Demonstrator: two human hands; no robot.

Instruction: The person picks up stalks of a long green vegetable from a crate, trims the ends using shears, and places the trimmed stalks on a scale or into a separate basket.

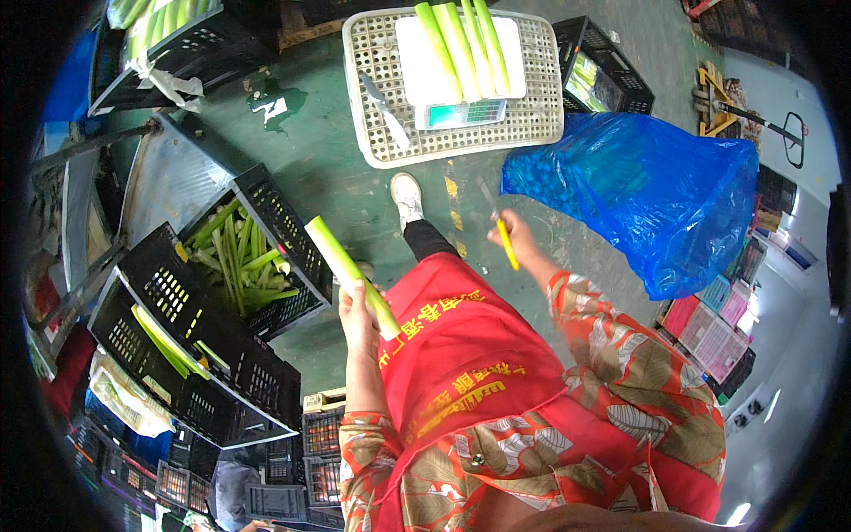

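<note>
My left hand (358, 312) is closed around a thick pale-green vegetable stalk (342, 263), held slantwise over the left side of my red apron. To the right, my right hand (518, 238) grips a knife by its yellow handle (507, 245); the thin blade points up and away, somewhat blurred. Ahead, several similar cut stalks (459, 53) lie side by side on the white plate of a digital scale (463, 114). The scale stands on an upturned, perforated pale plastic crate (372, 143). A second knife with a white handle (397, 130) lies there, left of the scale.
At left, a black crate (286, 233) holds trimmings, and another (246, 372) holds a few long green pieces. More stalks fill a black crate (199, 50) at upper left. A blue plastic bag (665, 193) bulges at right, beside a black crate (615, 73).
</note>
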